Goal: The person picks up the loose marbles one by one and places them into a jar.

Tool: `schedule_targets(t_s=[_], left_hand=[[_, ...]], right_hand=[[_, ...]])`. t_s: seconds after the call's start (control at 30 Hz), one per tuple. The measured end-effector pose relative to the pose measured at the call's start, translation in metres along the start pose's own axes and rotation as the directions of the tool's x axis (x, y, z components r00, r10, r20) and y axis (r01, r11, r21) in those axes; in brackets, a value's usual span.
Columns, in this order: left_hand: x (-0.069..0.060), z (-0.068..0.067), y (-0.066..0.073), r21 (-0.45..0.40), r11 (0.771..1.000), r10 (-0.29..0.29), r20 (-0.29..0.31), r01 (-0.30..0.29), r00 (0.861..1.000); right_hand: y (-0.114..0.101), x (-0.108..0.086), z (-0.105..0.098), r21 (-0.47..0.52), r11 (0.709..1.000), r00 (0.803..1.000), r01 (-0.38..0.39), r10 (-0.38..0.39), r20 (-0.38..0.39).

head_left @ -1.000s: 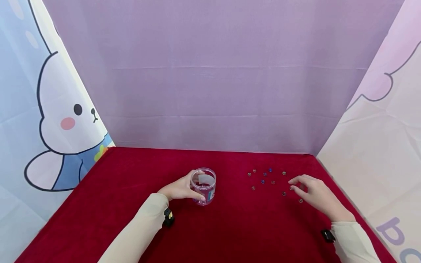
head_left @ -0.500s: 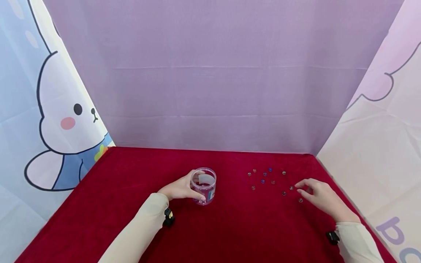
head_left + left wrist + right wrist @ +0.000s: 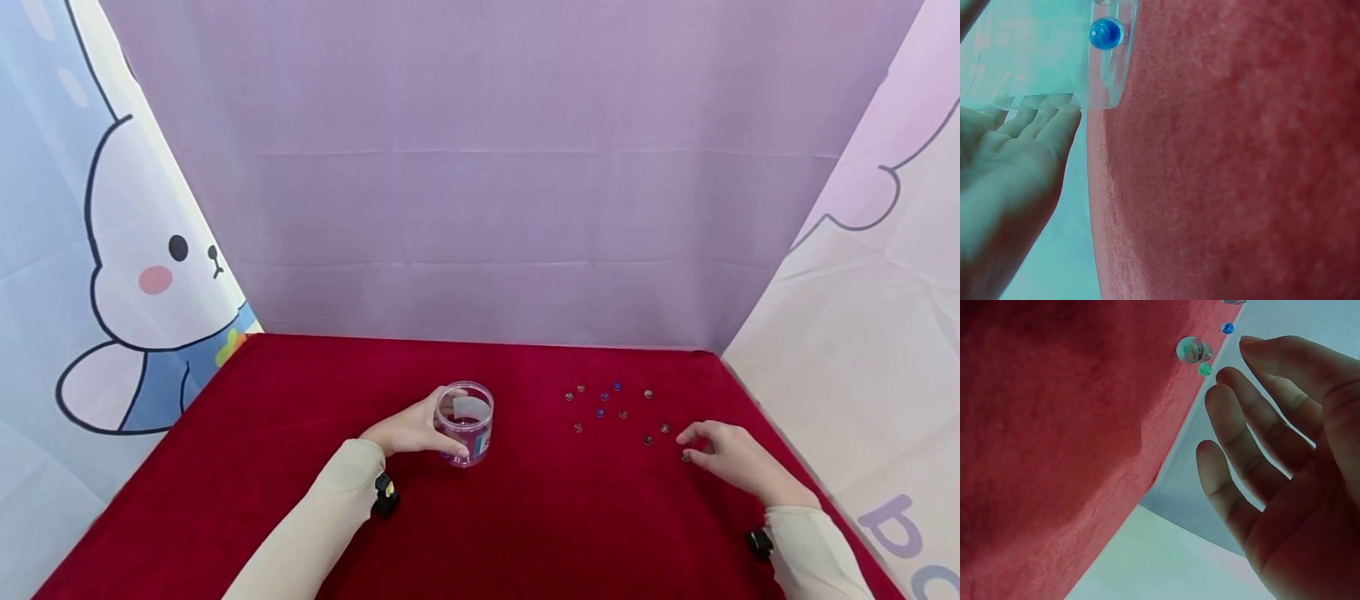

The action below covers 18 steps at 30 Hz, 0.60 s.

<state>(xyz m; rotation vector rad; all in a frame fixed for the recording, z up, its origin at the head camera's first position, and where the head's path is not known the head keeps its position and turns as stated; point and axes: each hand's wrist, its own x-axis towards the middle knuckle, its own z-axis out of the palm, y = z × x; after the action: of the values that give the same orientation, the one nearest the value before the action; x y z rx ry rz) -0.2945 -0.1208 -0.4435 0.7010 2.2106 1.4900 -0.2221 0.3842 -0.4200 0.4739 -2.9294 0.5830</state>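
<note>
1. Fingers [image 3: 1225,412] of the right hand [image 3: 735,462] are spread and gently bent, the thumb standing apart from them, with nothing held.
2. Near marble [image 3: 686,457] sits just by the thumb tip in the head view; I cannot tell whether they touch.
3. Half a second ago this hand was level with the neighbouring marble [image 3: 664,428]; it has since come closer to the person. I judge that this lines it up with the near marble instead, with nothing picked up yet.
4. Left hand [image 3: 411,428] stays clamped round the jar [image 3: 483,435], which stands upright, unmoved; a blue marble [image 3: 1105,33] shows at its base.
5. Other marbles [image 3: 623,415] lie scattered beyond the right hand, towards the curtain [image 3: 480,208].
6. Rightwards, the cloth's edge and panel [image 3: 885,333] look close to the right forearm. A broad stretch of cloth [image 3: 540,508] between jar and marbles gives ample room for crossing.
</note>
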Motion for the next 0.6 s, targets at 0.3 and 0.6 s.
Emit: schedule_targets(t_s=[0.3, 0.6], left_hand=[[0.0002, -0.0002, -0.0012, -0.005, 1.0, 0.006, 0.001, -0.006, 1.0], [0.0003, -0.0002, -0.0009, -0.012, 1.0, 0.014, 0.01, -0.014, 1.0]], right_hand=[[0.0034, 0.0015, 0.0014, -0.001, 1.0, 0.997, -0.018, 0.018, 0.076], [0.0005, 0.0012, 0.0009, 0.03, 0.997, 0.989, -0.068, 0.064, 0.134]])
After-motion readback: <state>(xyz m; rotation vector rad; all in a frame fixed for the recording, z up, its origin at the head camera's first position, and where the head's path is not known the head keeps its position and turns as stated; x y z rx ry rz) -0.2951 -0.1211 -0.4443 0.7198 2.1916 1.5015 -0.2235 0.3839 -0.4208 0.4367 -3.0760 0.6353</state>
